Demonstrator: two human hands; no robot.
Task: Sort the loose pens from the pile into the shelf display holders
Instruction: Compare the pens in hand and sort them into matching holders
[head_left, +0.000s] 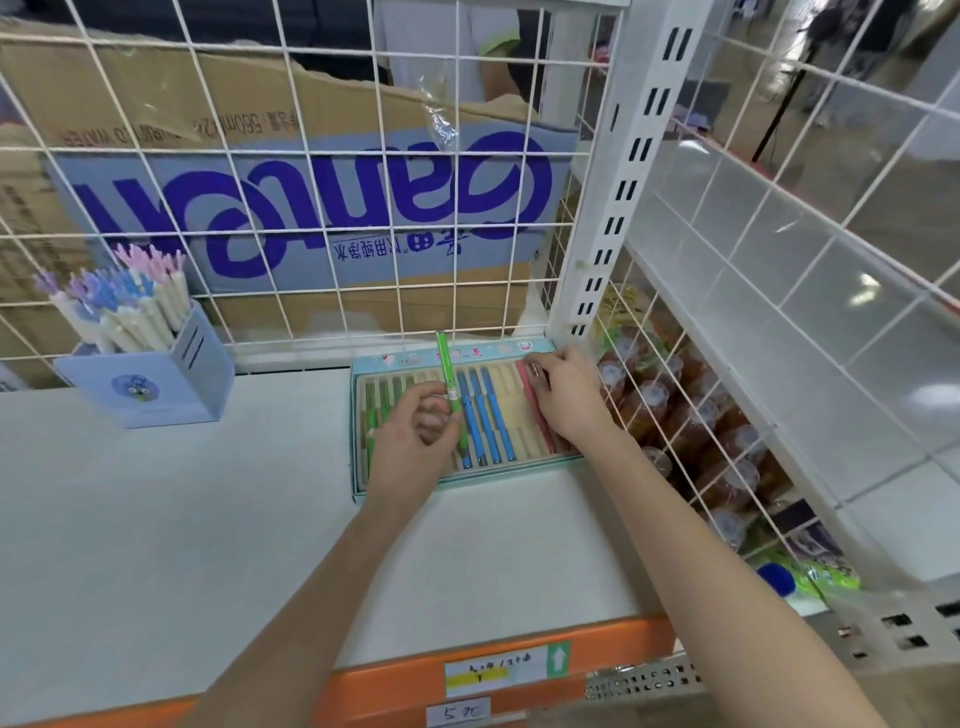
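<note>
orange edging runs along the front of the white shelf, nearest the lens, with two paper price labels stuck on it. two bare forearms reach forward from here.

at far left on the shelf stands one pale blue holder box, packed with white pens topped in purple, blue and pink; too many overlap to count. behind the wire grid leans one cardboard carton with upside-down blue lettering.

toward the middle lies one flat display tray with slotted rows. at its left end sit about four green pens, partly hidden by the left hand. that hand has its fingers curled around one green pen, which it holds nearly upright above the tray. just right of it three blue pens lie in adjacent slots, followed by several bare slots. at the tray's right end the right hand pinches the top of a pink pen lying in its slot; how many pink pens lie under that hand cannot be told.

right of the grid, bottled drinks crowd a neighbouring shelf.
</note>
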